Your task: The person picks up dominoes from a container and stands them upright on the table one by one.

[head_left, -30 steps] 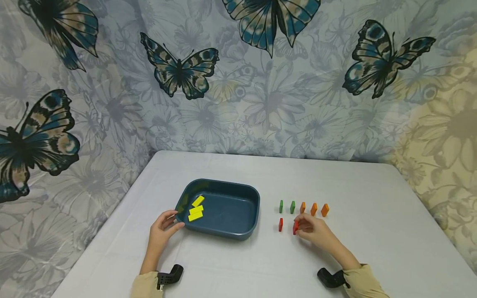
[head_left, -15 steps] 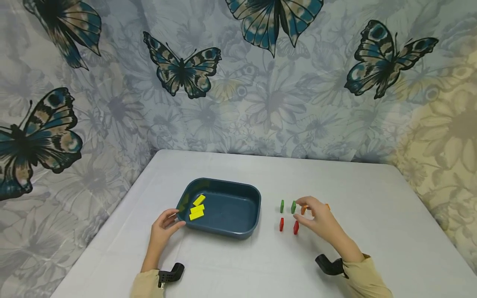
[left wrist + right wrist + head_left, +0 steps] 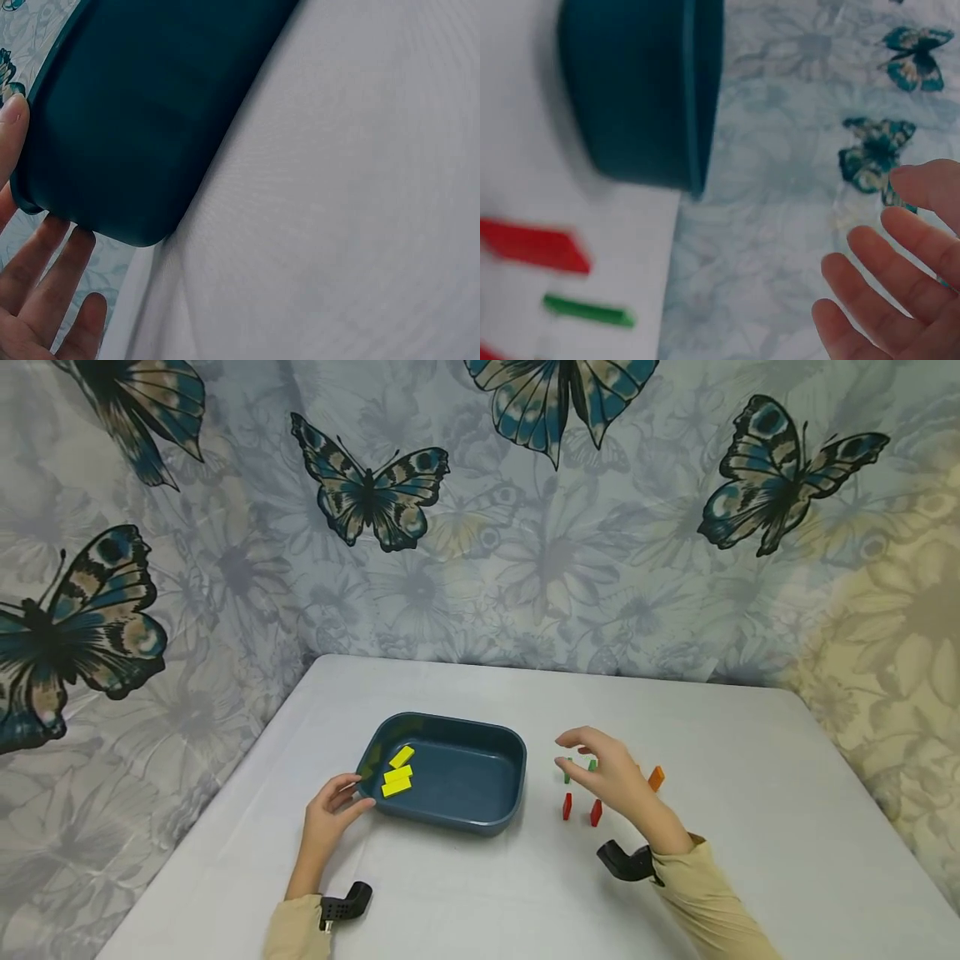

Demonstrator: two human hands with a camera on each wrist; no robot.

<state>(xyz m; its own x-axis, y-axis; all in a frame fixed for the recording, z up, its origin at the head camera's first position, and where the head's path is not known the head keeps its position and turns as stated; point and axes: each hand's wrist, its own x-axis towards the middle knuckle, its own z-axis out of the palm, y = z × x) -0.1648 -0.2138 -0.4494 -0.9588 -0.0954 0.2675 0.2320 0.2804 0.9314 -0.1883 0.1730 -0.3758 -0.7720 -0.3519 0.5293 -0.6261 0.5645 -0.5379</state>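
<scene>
My left hand (image 3: 330,814) rests its fingertips against the near left corner of a dark blue-green rectangular bin (image 3: 516,793). In the left wrist view, its thumb (image 3: 11,131) touches the rim and extended fingers (image 3: 56,289) lie at the end wall. Three yellow blocks (image 3: 397,786) lie inside the bin. Raised over the small upright blocks right of the bin, my right hand (image 3: 611,772) has thumb and fingers apart and holds nothing. Beneath it are two green blocks (image 3: 567,774), partly hidden. Two red blocks (image 3: 567,807) stand nearer, and an orange block (image 3: 656,777) shows behind the hand.
A white-covered table (image 3: 450,902) carries everything. Patterned cloth with butterflies (image 3: 370,493) hangs behind and beside it. Black wrist cameras are strapped at both sleeves, the left one (image 3: 347,903) close above the tabletop.
My right hand has left the red block it was touching, opened, and moved up and left over the green blocks. The left hand stays at the bin's corner.
</scene>
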